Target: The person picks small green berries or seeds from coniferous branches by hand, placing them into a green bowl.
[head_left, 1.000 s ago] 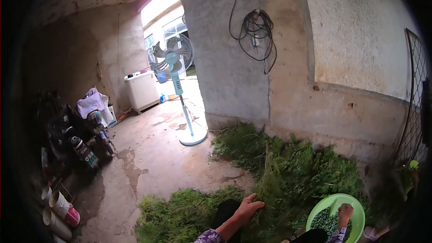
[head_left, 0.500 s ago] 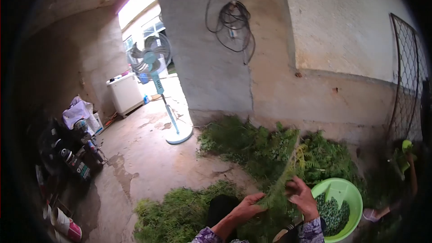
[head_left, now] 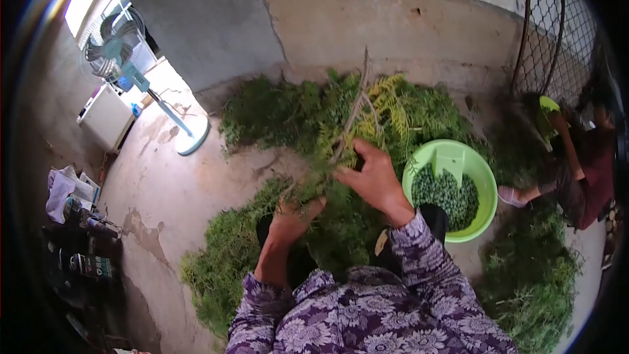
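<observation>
A leafy evergreen branch (head_left: 359, 108) with a bare brown stem stands tilted in front of me. My right hand (head_left: 377, 180) is closed around its lower stem, thumb and fingers together. Lower and to the left, my left hand (head_left: 291, 221) is closed on the leafy end, its fingertips partly hidden by foliage. Right of my right hand sits a light green tub (head_left: 490, 190). It holds many small round green pieces, perhaps cones or berries (head_left: 442, 200), with a pale green scoop-like piece (head_left: 449, 157) among them.
Cut greenery (head_left: 275, 108) lies along the wall, with more piles at my left (head_left: 213, 269) and right (head_left: 534, 288). Another person (head_left: 590, 177) sits at the far right. A standing fan (head_left: 160, 101) and a white appliance (head_left: 106, 118) are at the left.
The view has tilted down and turned right, so the tub and hands appear higher. The branch's bare stem now shows above my right hand. Both hands stay on the branch.
</observation>
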The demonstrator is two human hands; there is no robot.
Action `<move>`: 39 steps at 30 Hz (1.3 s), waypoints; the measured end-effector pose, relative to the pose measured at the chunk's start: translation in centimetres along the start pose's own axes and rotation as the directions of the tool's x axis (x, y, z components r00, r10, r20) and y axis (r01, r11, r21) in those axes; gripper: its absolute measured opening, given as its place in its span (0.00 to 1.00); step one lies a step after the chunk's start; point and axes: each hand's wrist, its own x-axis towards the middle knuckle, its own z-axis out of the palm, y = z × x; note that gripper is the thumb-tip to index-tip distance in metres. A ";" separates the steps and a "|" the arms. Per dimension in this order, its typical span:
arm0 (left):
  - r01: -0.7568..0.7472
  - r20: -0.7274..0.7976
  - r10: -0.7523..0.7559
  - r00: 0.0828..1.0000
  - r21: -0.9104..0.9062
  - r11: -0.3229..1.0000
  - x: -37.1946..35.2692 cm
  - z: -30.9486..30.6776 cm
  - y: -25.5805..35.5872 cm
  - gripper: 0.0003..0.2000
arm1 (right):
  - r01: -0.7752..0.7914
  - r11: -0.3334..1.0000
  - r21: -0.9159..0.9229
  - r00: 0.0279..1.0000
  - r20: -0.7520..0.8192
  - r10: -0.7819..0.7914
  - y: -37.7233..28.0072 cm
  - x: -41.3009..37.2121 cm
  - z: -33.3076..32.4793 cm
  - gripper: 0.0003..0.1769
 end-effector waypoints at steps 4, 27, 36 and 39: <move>-0.101 -0.038 0.097 0.995 -0.136 0.985 0.0 1.0 -1.5 0.18 | 0.011 0.987 -0.161 0.998 -0.057 -0.020 0.6 -0.2 0.1 0.26; 0.219 -0.165 -0.214 0.963 0.016 0.976 1.3 3.4 -13.3 0.18 | 0.228 0.821 -0.523 0.942 0.333 -0.049 -0.3 -2.0 5.6 0.25; -0.341 -0.206 0.452 0.868 0.417 0.843 1.8 5.4 -19.7 0.15 | 0.267 0.831 -0.488 0.878 0.478 -0.002 -0.3 -2.2 6.1 0.21; -0.284 -0.231 0.369 0.901 0.328 0.901 2.9 5.5 -19.0 0.15 | 0.288 0.804 -0.520 0.838 0.544 0.052 -0.1 -2.3 7.1 0.22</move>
